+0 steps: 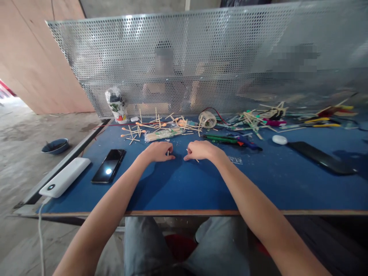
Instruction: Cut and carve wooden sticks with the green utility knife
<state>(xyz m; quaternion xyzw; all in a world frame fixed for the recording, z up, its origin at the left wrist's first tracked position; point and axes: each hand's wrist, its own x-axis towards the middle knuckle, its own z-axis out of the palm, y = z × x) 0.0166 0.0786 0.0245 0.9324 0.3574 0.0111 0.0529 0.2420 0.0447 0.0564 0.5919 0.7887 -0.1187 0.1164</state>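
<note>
Both of my hands rest low over the blue table, a short gap between them. My left hand (158,151) is closed, thumb and curled fingers round a short pale stick (168,153); only its end shows. My right hand (202,149) is closed too, and the tip of a thin wooden stick (197,160) pokes out below its fingers. Just behind my hands lies a clear packet of wooden sticks (163,134). Around it several joined sticks (133,135) with orange blobs stand and lie. A round mesh-like pale object (207,120) sits behind my right hand.
A perforated metal screen (132,57) backs the table. At left are a phone (109,166), a white power bank (66,178) and a patterned cup (117,107). To the right lie a green-handled tool (220,139), a stick pile (253,120) and a black flat object (320,157).
</note>
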